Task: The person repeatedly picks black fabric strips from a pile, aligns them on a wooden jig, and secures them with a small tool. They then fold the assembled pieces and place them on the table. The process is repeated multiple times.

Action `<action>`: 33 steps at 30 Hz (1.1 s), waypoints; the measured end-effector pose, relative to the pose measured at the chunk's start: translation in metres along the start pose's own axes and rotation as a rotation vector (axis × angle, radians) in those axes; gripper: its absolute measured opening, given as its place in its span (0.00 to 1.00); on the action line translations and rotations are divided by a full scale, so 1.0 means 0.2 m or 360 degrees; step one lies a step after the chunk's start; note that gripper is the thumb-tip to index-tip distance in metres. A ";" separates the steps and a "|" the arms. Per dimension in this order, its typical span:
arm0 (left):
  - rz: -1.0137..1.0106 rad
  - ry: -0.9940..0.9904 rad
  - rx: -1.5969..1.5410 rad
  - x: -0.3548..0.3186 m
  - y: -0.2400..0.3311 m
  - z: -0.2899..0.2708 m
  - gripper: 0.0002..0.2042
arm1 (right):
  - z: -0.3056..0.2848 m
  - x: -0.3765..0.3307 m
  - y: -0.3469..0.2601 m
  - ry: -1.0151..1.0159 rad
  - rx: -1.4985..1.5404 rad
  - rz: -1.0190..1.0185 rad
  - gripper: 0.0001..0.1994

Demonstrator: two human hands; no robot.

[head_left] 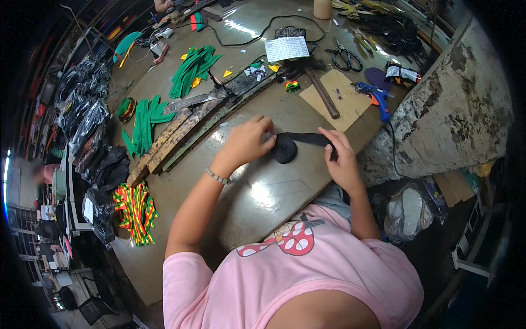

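A coiled roll of black webbing strap (285, 151) lies on the metal table in front of me. My left hand (253, 138), with a beaded bracelet at its wrist, has its fingers curled and pinched at the roll's upper left edge. From the top of the coil a flat free length of black strap (307, 139) runs right. My right hand (343, 159) grips that length between thumb and fingers. The strap's far end is partly hidden in the right palm.
Beyond my hands lie a hammer (322, 94) on brown cardboard (350, 104), a blue glue gun (381, 101) and scissors (344, 57). Wooden bars (189, 120) cross the table at left, near green strips (148, 123) and multicoloured straps (134, 213). A stained slab (438, 118) stands right.
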State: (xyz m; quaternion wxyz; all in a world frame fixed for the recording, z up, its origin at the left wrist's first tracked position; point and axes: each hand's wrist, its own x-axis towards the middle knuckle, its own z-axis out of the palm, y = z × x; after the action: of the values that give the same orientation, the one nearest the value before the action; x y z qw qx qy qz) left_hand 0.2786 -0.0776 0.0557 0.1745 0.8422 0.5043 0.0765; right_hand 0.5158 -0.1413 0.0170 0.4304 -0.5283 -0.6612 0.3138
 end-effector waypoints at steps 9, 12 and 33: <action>0.0503 0.0076 -0.0166 -0.01 0.10 0.04 0.17 | 0.08 0.00 0.08 0.0510 0.0376 0.0315 0.08; 0.0127 -0.0086 0.0022 -0.02 0.12 0.06 0.16 | 0.07 -0.03 0.07 0.0371 0.0171 0.0190 0.07; 0.0396 0.0628 -0.0053 -0.06 0.26 0.21 0.15 | 0.16 -0.08 0.03 0.0005 -0.0426 -0.0344 0.07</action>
State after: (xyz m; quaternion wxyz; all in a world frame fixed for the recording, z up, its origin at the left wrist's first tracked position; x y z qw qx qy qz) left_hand 0.3276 -0.1199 0.0368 0.0757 0.8637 0.4195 0.2688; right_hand 0.4918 -0.1545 -0.0065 0.3885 -0.5071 -0.7494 0.1740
